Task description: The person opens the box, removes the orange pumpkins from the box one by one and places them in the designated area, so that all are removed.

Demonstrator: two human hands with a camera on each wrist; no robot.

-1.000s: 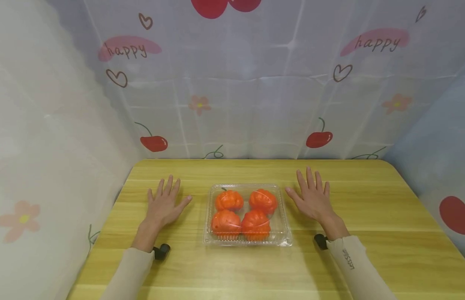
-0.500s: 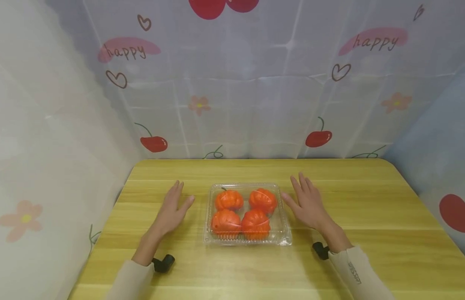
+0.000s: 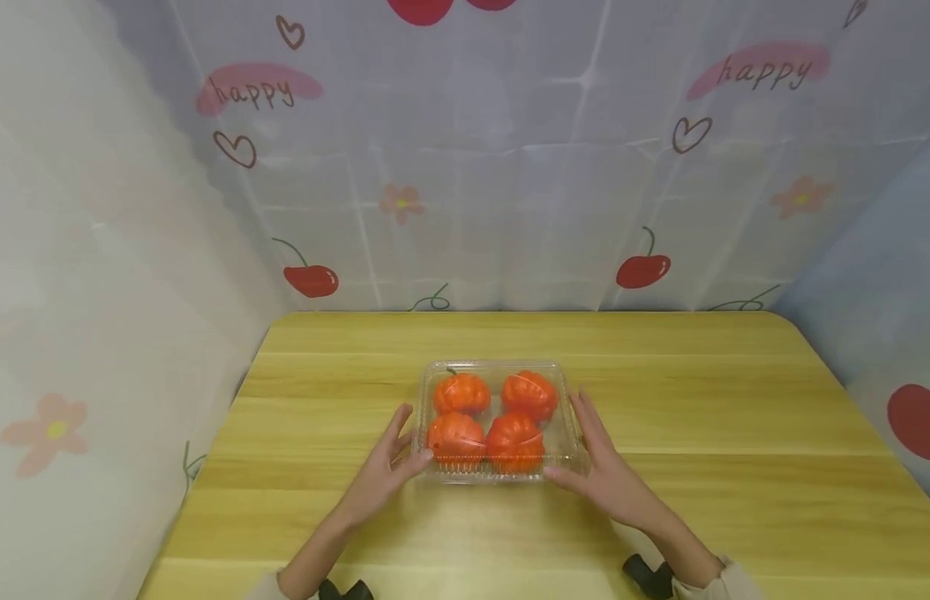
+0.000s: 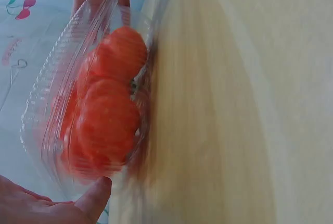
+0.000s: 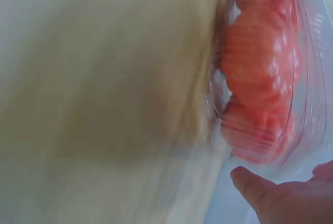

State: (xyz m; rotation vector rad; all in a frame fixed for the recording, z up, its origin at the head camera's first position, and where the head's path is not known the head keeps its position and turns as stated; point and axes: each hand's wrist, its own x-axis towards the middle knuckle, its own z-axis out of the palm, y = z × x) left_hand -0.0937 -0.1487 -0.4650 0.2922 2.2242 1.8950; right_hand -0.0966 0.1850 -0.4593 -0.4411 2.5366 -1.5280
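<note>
A clear plastic clamshell box [image 3: 497, 485] with its lid down sits on the table in the head view. Several orange toy pumpkins [image 3: 516, 442] show through its lid. My left hand [image 3: 378, 479] is at the box's left side, its thumb by the near left corner and its fingers extended along that edge. On the opposite side, my right hand [image 3: 607, 479] has its thumb at the near right corner and its fingers stretched forward along the edge. In the right wrist view a small gap shows between the thumb [image 5: 252, 185] and the box.
The wooden table [image 3: 735, 400] has rounded far corners. Behind it hangs a printed curtain [image 3: 510, 208] with cherries and hearts, and more sheeting [image 3: 97, 292] closes off the left side. Black wrist-worn devices [image 3: 648, 575] show near the front.
Both hands have come inward and toward the front, from wide of the box to its two sides, and their spread fingers have drawn together. The box stays in its place on the table.
</note>
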